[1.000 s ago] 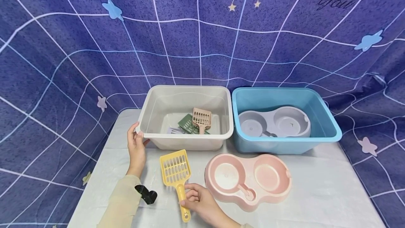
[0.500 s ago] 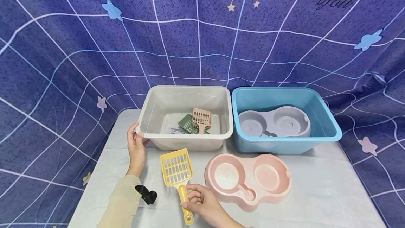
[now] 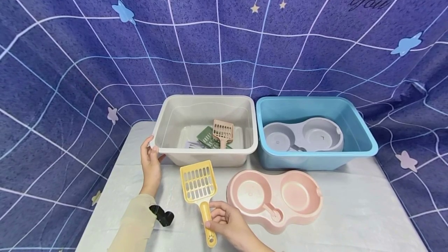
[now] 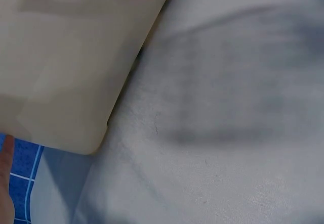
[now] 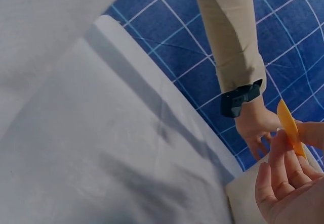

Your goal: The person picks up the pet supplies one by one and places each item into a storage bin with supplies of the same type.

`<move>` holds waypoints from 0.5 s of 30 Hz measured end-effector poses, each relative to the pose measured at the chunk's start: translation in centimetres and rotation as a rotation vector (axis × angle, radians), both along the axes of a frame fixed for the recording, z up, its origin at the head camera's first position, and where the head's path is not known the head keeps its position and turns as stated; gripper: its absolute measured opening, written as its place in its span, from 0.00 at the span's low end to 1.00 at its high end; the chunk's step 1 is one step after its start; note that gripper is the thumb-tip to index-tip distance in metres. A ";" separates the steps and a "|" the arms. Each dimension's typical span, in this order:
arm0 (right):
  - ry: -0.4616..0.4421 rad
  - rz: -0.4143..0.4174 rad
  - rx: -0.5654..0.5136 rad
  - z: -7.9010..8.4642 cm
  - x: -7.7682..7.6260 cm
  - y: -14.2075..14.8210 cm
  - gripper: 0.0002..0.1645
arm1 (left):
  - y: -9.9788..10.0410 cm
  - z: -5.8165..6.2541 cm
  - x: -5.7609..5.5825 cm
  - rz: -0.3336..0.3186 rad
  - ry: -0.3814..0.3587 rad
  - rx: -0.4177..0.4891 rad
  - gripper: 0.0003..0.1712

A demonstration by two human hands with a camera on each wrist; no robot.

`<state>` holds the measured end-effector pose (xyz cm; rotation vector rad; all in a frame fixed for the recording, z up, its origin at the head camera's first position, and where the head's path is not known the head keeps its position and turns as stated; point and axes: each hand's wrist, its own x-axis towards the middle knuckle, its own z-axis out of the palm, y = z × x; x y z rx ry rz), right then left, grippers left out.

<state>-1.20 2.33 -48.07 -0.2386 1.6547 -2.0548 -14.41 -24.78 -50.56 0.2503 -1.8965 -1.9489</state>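
A yellow litter scoop [image 3: 199,184], its slotted head pointing away, is pinched at the handle by my right hand [image 3: 229,223]. In the right wrist view the thumb and fingertips meet on the yellow handle [image 5: 289,125]. My left hand [image 3: 151,166] holds the front left corner of the beige litter box [image 3: 206,158], thumb near the front rim and other fingers along the side and under it. Inside that box lie a pink-brown scoop [image 3: 223,130], a green scoop [image 3: 208,137] and a pale grey piece [image 3: 195,145], partly hidden by the front wall.
To the right stands a blue litter box [image 3: 316,161] containing a grey double bowl [image 3: 297,130]. A pink double bowl [image 3: 274,199] sits on the white-covered table [image 3: 360,213] before it. Patterned blue cloth [image 3: 196,42] hangs behind. A black wrist camera [image 3: 162,216] is strapped to my left wrist.
My right hand has shifted slightly right with the yellow scoop, whose head has moved a little right and away from me. The left hand has stayed at the beige box's corner.
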 end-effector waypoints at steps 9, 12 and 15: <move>-0.001 -0.013 0.002 0.9 -0.1 0.8 0.31 | 0.3 1.0 0.6 -0.013 -0.006 0.009 0.25; 0.002 -0.017 0.003 1.1 -0.1 1.1 0.31 | 0.2 0.4 0.4 -0.010 -0.002 0.013 0.25; 0.007 -0.018 0.003 1.3 -0.2 1.3 0.31 | 0.0 0.0 0.1 -0.009 0.012 0.016 0.25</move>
